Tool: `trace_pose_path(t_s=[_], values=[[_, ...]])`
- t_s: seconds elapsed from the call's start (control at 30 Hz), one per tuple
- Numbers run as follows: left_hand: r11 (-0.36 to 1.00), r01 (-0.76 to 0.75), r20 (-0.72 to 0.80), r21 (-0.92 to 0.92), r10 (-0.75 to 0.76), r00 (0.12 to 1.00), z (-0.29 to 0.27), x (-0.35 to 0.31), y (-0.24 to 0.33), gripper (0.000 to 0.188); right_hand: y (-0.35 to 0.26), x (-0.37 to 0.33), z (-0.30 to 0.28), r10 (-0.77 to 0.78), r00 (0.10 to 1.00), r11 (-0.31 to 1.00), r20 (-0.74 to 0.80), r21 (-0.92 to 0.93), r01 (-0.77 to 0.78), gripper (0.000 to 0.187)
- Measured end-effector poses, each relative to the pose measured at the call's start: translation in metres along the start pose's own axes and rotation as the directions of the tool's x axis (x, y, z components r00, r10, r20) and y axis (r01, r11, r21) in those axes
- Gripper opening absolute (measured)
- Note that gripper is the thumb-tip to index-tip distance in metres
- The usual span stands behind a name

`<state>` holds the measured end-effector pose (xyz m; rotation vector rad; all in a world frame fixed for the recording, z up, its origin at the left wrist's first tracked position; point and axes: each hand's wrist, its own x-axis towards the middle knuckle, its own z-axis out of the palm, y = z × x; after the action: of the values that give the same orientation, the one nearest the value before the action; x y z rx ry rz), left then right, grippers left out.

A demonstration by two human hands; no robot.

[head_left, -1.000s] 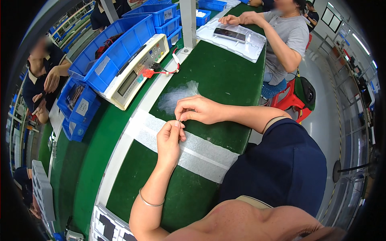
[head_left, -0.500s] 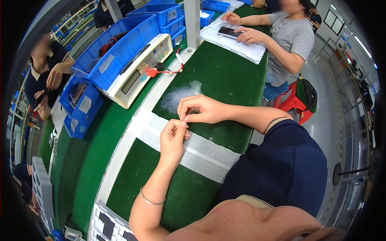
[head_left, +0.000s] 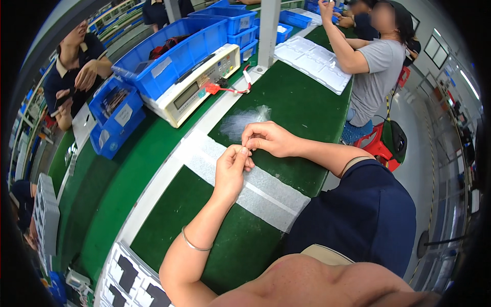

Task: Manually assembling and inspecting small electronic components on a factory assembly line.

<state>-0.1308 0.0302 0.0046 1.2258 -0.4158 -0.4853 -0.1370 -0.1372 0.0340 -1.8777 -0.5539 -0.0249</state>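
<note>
My left hand (head_left: 231, 168) and my right hand (head_left: 271, 138) meet above the green table. Their thumbs and fingertips are pinched together, and whatever lies between them is too small to make out. Below them a pale grey sheet (head_left: 271, 197) with a white stripe along its middle stretches across the tabletop. Just beyond my right hand lies a loose pile of thin, clear plastic film pieces (head_left: 243, 122). A bangle circles my left wrist.
A cream bench meter (head_left: 199, 84) with red and black leads stands at the far left beside blue bins (head_left: 169, 61). A white tray (head_left: 317, 64) lies far right, near a seated co-worker (head_left: 378, 66). Another tray (head_left: 128, 281) with black parts sits near left.
The whole view has shifted, so the table sits further right and lower. My hands keep their pinch over the sheet. The co-worker at right has raised their hands from the white tray.
</note>
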Motion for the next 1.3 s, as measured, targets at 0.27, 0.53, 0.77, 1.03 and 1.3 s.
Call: trace_pose_path(t_s=[0.27, 0.53, 0.77, 1.03, 1.3], values=[[0.997, -0.014, 0.041, 0.073, 0.011, 0.999, 0.002, 0.0, -0.004, 0.02, -0.011, -0.01, 0.002, 0.143, 0.988, 0.987, -0.056, -0.068, -0.147, 0.008], [0.995, 0.023, 0.012, -0.096, -0.022, 1.0, -0.003, 0.0, -0.001, 0.01, 0.005, -0.001, -0.004, -0.032, 0.999, 0.999, 0.026, 0.017, 0.031, 0.003], [0.999, 0.021, -0.016, 0.028, -0.02, 1.0, -0.001, -0.004, 0.0, 0.013, -0.004, -0.004, -0.001, 0.181, 0.983, 0.927, 0.028, 0.329, -0.18, 0.011], [0.999, 0.044, -0.017, -0.024, -0.045, 0.999, 0.0, -0.001, -0.002, 0.02, 0.005, -0.001, 0.0, 0.014, 1.0, 0.997, -0.002, 0.074, -0.014, 0.002], [0.993, 0.099, 0.001, 0.063, -0.099, 0.995, 0.005, -0.004, 0.003, 0.035, 0.005, -0.002, -0.005, -0.117, 0.993, 0.989, -0.023, -0.1, 0.114, 0.007]])
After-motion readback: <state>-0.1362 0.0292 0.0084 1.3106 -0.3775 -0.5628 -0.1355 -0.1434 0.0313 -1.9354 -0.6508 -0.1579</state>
